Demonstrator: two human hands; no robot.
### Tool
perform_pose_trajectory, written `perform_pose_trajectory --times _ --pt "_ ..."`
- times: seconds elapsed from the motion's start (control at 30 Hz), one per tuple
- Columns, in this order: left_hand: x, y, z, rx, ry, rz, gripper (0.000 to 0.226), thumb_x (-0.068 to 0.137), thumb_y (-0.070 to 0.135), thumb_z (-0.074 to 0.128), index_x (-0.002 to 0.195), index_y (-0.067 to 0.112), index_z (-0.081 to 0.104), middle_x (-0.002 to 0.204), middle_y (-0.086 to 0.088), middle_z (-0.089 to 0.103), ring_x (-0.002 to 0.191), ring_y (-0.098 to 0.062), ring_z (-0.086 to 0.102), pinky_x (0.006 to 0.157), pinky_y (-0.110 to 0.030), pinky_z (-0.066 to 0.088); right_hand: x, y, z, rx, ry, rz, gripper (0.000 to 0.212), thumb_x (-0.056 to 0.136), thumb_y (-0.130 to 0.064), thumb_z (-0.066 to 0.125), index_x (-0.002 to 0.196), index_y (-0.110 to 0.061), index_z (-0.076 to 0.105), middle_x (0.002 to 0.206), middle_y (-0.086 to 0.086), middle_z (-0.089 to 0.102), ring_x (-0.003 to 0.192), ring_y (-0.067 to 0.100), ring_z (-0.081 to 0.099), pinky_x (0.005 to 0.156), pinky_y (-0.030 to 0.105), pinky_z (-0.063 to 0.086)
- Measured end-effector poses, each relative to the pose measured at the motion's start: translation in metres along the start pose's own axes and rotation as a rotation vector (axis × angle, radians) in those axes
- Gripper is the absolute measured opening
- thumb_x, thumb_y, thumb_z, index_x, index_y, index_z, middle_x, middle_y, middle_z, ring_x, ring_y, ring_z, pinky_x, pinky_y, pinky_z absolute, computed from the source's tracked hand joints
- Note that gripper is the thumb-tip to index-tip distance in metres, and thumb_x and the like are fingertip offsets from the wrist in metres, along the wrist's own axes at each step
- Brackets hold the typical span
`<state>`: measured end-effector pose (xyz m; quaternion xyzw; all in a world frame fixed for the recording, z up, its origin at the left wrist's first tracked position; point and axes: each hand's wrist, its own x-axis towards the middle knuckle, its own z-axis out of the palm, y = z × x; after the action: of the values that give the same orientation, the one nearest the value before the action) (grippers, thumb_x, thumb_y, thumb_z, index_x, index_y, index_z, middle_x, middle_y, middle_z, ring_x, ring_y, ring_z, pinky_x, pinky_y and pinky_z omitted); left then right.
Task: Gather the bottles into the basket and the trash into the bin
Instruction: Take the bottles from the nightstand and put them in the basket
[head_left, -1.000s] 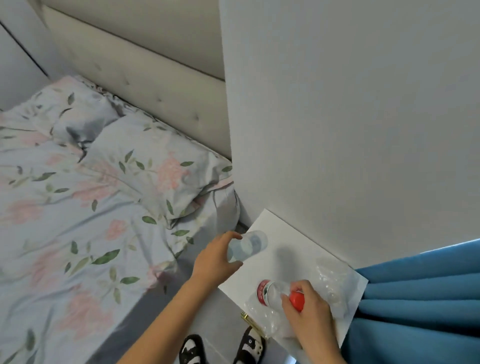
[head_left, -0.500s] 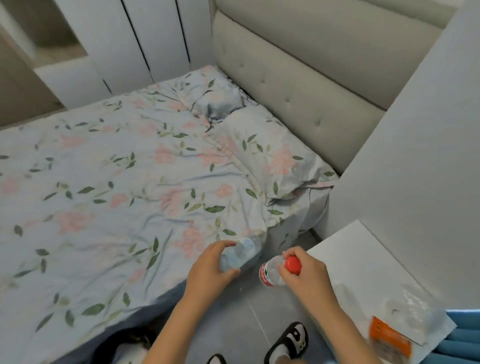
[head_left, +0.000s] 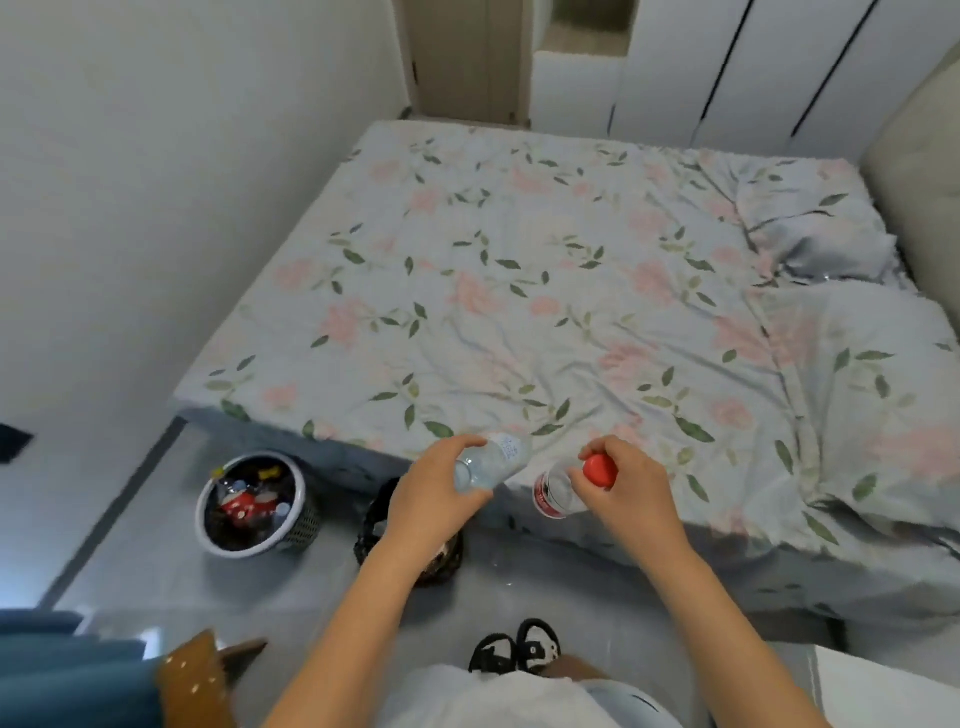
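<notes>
My left hand (head_left: 434, 499) grips a clear plastic bottle (head_left: 493, 460) that points up and to the right, over the bed's near edge. My right hand (head_left: 621, 491) holds a second clear bottle (head_left: 553, 493) with a red label, fingers curled round its red cap (head_left: 600, 470). On the grey floor to the left stands a round bin (head_left: 296, 525) with a white rim and dark mesh wall, holding red and dark litter. A dark woven basket (head_left: 371, 525) stands just below my left wrist, mostly hidden by my forearm.
A bed (head_left: 571, 291) with a floral sheet fills the middle, pillows (head_left: 815, 239) at the right. White wall on the left, wardrobe doors at the back. A blue curtain (head_left: 67, 670) and a brown object (head_left: 195, 675) sit bottom left. A white tabletop corner (head_left: 893, 691) shows bottom right.
My view has swung left from the bedside table to the foot of the bed, bringing bin and basket into sight. Both hands still carry their bottles, now over the bed's edge.
</notes>
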<state>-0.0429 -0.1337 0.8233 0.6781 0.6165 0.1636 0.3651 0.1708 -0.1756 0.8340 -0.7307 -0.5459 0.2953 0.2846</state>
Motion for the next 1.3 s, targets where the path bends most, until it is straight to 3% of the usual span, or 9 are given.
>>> perform_pose_trajectory --times 0.13,0.47,0.6,0.73,0.97,1.3 --pt "-0.027 -0.040 -0.035 -0.048 0.147 -0.158 0.047 0.074 0.032 0.070 0.118 0.040 0.054 0.120 0.015 0.057 0.105 -0.011 0.057 0.087 -0.037 0.051 0.020 -0.039 0.034 -0.056 -0.181 -0.149 0.018 0.078 -0.019 0.070 0.089 -0.025 0.058 0.088 -0.008 0.060 0.082 0.011 0.054 0.064 0.011 0.037" --pt "-0.091 -0.138 -0.113 -0.097 0.398 -0.432 0.054 0.072 0.025 0.075 0.120 0.038 0.054 0.121 0.011 0.056 0.104 -0.016 0.058 0.087 -0.038 0.051 0.025 -0.137 0.155 -0.172 -0.483 -0.468 0.013 0.079 -0.021 0.068 0.089 -0.019 0.059 0.083 -0.003 0.061 0.078 0.015 0.055 0.067 0.024 0.041" --pt "-0.114 -0.198 -0.158 -0.086 0.446 -0.499 0.054 0.073 0.027 0.076 0.121 0.036 0.054 0.122 0.011 0.056 0.105 -0.016 0.057 0.085 -0.038 0.052 0.011 -0.181 0.230 -0.193 -0.563 -0.512 0.014 0.079 -0.020 0.066 0.090 -0.020 0.058 0.082 -0.007 0.059 0.072 0.009 0.054 0.058 0.013 0.039" --pt "-0.126 -0.264 -0.202 -0.063 0.418 -0.548 0.052 0.075 0.030 0.075 0.120 0.039 0.051 0.119 0.013 0.057 0.102 -0.014 0.057 0.083 -0.035 0.052 -0.003 -0.215 0.304 -0.189 -0.606 -0.464 0.015 0.079 -0.022 0.067 0.089 -0.025 0.056 0.086 -0.008 0.060 0.079 0.011 0.055 0.066 0.020 0.037" --pt "-0.097 -0.351 -0.263 0.023 0.351 -0.570 0.053 0.075 0.033 0.074 0.122 0.036 0.050 0.121 0.008 0.057 0.103 -0.019 0.058 0.083 -0.040 0.054 -0.001 -0.258 0.389 -0.216 -0.563 -0.399 0.016 0.083 -0.022 0.064 0.092 -0.023 0.052 0.088 -0.004 0.059 0.081 0.015 0.054 0.067 0.025 0.039" --pt "-0.005 -0.479 -0.267 -0.051 0.304 -0.709 0.050 0.074 0.042 0.073 0.118 0.042 0.048 0.113 0.009 0.059 0.097 -0.019 0.060 0.080 -0.040 0.055 0.087 -0.273 0.531 -0.380 -0.693 -0.285 0.024 0.079 -0.022 0.070 0.093 -0.017 0.051 0.087 0.002 0.061 0.077 0.018 0.054 0.065 0.028 0.041"
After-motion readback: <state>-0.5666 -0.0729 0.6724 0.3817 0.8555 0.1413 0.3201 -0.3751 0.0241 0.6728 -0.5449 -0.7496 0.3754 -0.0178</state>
